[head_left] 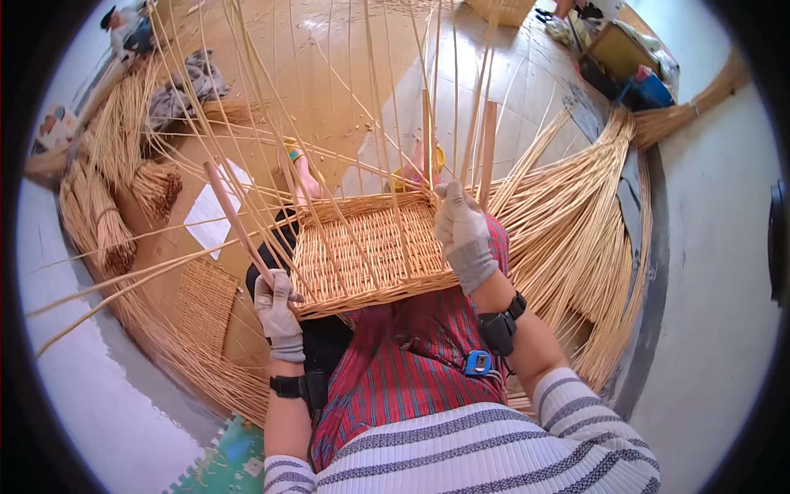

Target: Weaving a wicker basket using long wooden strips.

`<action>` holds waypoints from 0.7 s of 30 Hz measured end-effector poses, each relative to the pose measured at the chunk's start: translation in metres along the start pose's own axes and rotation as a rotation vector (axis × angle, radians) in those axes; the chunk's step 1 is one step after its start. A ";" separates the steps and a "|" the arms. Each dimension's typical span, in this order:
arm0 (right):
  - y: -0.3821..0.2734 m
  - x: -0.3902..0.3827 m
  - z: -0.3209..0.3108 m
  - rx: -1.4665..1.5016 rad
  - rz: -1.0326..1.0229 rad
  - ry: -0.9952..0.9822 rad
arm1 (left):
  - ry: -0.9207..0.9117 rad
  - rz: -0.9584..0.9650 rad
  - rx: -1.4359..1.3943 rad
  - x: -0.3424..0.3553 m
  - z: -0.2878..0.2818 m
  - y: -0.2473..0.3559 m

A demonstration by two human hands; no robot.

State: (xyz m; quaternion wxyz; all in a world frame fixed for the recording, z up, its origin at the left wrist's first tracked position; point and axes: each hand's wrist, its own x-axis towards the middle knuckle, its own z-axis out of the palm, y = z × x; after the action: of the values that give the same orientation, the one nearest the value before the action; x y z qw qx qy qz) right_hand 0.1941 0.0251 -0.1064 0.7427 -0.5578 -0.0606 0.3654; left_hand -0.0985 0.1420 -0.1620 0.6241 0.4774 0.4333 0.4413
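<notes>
A half-woven rectangular wicker basket (370, 259) lies tilted across my lap, its low walls bristling with long upright rods. My left hand (278, 313), in a pale work glove, is closed round the near left corner, at the foot of a thick wooden stake (232, 216). At the right side, my gloved right hand (462, 230) is closed on an upright wicker rod (471, 148) just above the rim. Another wooden stake (488, 152) rises beside that hand. The right fingertips are partly hidden.
Loose willow rods (568, 239) fan out on the right. Bundled rods (103, 214) line the left wall, near a flat woven panel (206, 300) and a white sheet (216, 210). A blue tape measure (477, 363) hangs at my apron. Another person (132, 37) sits far left.
</notes>
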 end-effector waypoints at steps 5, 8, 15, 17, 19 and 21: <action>0.012 0.017 -0.003 0.122 0.070 0.027 | 0.067 0.028 0.010 -0.003 0.002 -0.007; 0.012 0.019 -0.006 -0.012 0.072 -0.044 | 0.098 0.061 0.064 -0.006 0.003 -0.013; -0.008 -0.031 -0.003 -0.555 -0.783 -0.038 | 0.127 0.787 0.604 -0.032 0.045 0.041; -0.039 -0.043 0.008 -0.922 -0.980 -0.240 | -0.301 0.560 0.583 -0.040 0.071 0.057; -0.058 -0.040 0.046 -1.171 -1.283 -0.511 | -0.322 0.331 0.309 -0.040 0.104 0.019; -0.062 -0.020 0.077 -1.243 -1.510 -0.613 | -0.490 0.020 0.287 -0.034 0.116 0.026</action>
State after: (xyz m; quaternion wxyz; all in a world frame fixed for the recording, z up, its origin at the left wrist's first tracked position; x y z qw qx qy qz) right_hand 0.1709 0.0663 -0.0175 0.3111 -0.5429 -0.7620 -0.1669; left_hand 0.0014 0.0883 -0.1133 0.6320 0.6576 0.3227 0.2531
